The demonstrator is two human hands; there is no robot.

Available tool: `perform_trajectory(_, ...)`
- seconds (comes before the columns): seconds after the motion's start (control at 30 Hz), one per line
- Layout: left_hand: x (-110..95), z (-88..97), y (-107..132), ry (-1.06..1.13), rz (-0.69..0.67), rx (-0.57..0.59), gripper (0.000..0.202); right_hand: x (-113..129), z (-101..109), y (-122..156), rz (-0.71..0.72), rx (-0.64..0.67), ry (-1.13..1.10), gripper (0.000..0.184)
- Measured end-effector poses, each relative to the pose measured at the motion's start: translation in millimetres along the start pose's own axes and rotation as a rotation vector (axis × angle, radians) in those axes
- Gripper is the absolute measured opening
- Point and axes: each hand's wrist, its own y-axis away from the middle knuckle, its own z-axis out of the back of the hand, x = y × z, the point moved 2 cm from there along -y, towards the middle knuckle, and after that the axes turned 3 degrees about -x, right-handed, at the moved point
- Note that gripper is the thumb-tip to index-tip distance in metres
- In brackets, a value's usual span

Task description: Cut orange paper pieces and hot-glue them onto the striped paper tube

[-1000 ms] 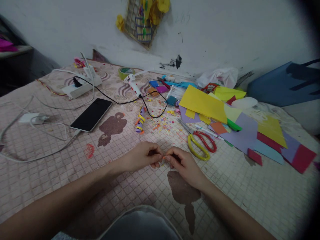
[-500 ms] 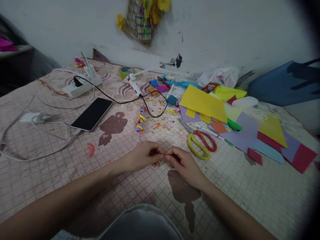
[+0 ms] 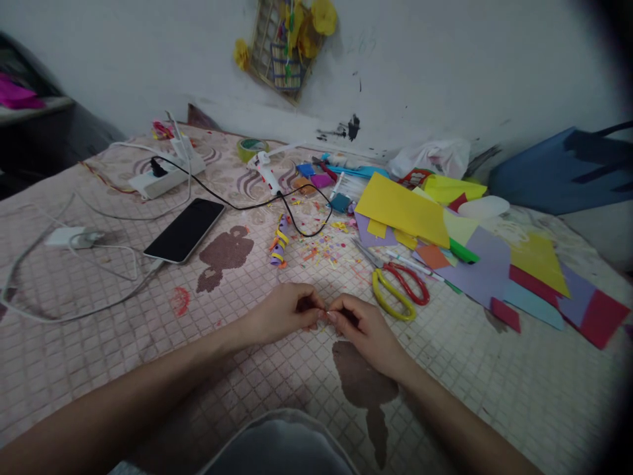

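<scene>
Here, both hands meet over the near half of the tabletop (image 3: 445, 389): the left hand (image 3: 285, 314) and the right hand (image 3: 366, 331) each press thumb towards forefinger, and together they seem to pinch a tiny piece (image 3: 325, 313), too small to identify. The purple roll (image 3: 279, 242) lies beyond them, slightly left, its long axis running roughly towards the far edge; the left hand is nearer. Both hands point inward, fingertips almost touching, other fingers curled.
</scene>
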Motion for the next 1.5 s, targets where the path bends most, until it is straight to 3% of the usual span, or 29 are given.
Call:
perform_trajectory(0.33, 1.3, 0.0, -0.9, 0.011, 0.010, -0.007, 0.016, -3.4, 2.1, -1.1, -0.053, -0.031, -0.082, 0.025)
perform_trajectory(0.57, 2.8, 0.6, -0.9, -0.020, -0.007, -0.001, 0.013, -3.6, -0.6, -1.6, -0.055, -0.022, -0.094, 0.010)
perform_trajectory(1.0, -1.2, 1.5, 0.9, -0.272, -0.140, -0.036, 0.012, -3.1, -3.0, -0.3, -0.007, 0.002, 0.007, 0.010)
perform_trajectory(1.27, -5.3, 3.5, 1.4, -0.281, -0.088, -0.038, 0.011, -2.7, 6.2, 3.0, -0.071, -0.180, -0.158, 0.017)
perform_trajectory(1.4, -4.6, 4.2, 1.7, -0.264, -0.078, -0.026, 0.012, 17.0, 15.5, 3.5, -0.023, -0.137, -0.287, 0.022)
perform_trajectory(1.5, -3.0, 4.7, 1.7, -0.245, -0.064, -0.028, 0.012, 49.4, 28.3, 18.5, 0.122, 0.042, -0.381, 0.033)
